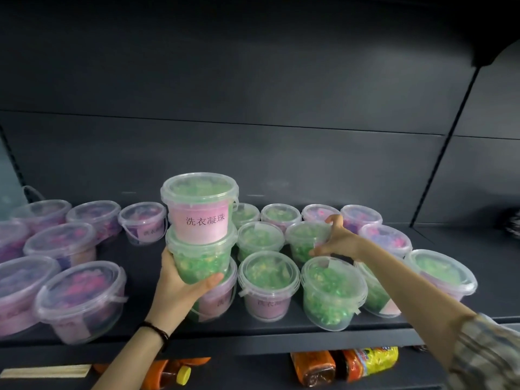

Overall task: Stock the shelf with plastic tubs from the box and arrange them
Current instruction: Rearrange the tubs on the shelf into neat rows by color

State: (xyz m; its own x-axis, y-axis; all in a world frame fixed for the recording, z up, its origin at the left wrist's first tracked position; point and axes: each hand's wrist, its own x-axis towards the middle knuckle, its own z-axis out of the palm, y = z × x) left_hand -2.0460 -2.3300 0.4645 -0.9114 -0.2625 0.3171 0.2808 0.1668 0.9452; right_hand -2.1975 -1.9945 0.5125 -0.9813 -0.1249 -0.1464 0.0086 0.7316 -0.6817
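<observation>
My left hand (180, 280) grips a clear tub of green beads (200, 258) from below, held above the dark shelf (253, 330). A second green tub with a pink label (200, 206) is stacked on top of it. Beneath them stands another tub (221, 299) on the shelf. My right hand (339, 239) reaches over the middle rows, its fingers around the rim of a green tub (302, 243). Several more green tubs (268, 284) stand in rows at the centre and right. The box is out of view.
Several purple and pink tubs (81, 299) fill the shelf's left side, and more purple ones (387, 239) stand at the back right. Orange bottles (313, 368) and a yellow packet (377, 360) lie on the lower shelf. Bare shelf shows at far right (484, 246).
</observation>
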